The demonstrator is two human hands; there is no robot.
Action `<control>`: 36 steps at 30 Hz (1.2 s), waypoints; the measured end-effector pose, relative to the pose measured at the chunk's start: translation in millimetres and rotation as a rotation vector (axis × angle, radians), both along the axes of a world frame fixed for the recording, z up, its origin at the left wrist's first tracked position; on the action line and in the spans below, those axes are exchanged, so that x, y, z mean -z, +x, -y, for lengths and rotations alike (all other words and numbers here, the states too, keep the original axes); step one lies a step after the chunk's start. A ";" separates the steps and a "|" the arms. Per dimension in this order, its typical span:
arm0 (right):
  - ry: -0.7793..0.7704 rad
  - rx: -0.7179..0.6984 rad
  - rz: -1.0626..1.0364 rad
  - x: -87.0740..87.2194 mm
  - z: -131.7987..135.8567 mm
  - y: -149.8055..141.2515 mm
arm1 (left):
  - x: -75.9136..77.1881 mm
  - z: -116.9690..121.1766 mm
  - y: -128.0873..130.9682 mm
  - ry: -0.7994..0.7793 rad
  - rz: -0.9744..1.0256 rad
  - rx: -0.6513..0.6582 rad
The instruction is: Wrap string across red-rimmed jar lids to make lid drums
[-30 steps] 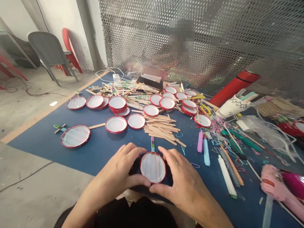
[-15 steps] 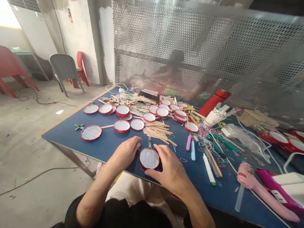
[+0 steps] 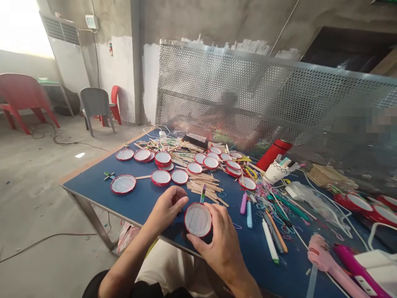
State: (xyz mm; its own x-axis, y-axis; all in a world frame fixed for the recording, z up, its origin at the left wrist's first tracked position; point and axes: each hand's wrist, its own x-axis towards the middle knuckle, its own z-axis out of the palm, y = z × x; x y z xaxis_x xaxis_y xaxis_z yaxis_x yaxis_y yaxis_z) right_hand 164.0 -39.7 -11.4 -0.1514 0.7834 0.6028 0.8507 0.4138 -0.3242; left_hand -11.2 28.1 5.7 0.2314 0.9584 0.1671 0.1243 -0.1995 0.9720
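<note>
The right hand (image 3: 219, 231) clamps its grip on a red-rimmed lid (image 3: 197, 220) from the right, craft stick (image 3: 203, 193) pointing away; the left hand (image 3: 168, 209), grip parted, hangs just beside.

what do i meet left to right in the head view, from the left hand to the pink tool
Left hand, nearest red-rimmed disc, right hand, purple marker, light-blue marker, white marker, pink tool

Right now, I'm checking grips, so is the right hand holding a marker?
No, the right hand holds a red-rimmed disc.
</note>
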 end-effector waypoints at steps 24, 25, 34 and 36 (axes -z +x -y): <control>-0.309 0.040 0.054 -6.0 -1.0 -2.4 | 9.8 -5.6 -4.4 0.036 0.029 -0.100; -0.304 0.049 0.061 -5.9 -2.3 1.3 | 8.1 -5.2 -5.1 0.042 0.017 -0.111; -0.396 0.384 0.163 -53.3 -28.6 85.1 | 6.9 -4.1 -11.5 -0.093 0.294 0.018; -0.456 0.399 0.180 -66.2 -46.0 97.0 | 7.6 -2.7 -11.6 -0.201 0.331 0.184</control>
State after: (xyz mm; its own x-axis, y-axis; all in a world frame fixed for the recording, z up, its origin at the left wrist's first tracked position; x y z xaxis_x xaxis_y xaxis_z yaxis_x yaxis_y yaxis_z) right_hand 261.0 6.3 54.8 0.1376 0.9725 0.1877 0.9686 -0.0925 -0.2309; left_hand -22.8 30.8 -2.0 0.3665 0.9274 0.0749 -0.2206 0.0084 0.9753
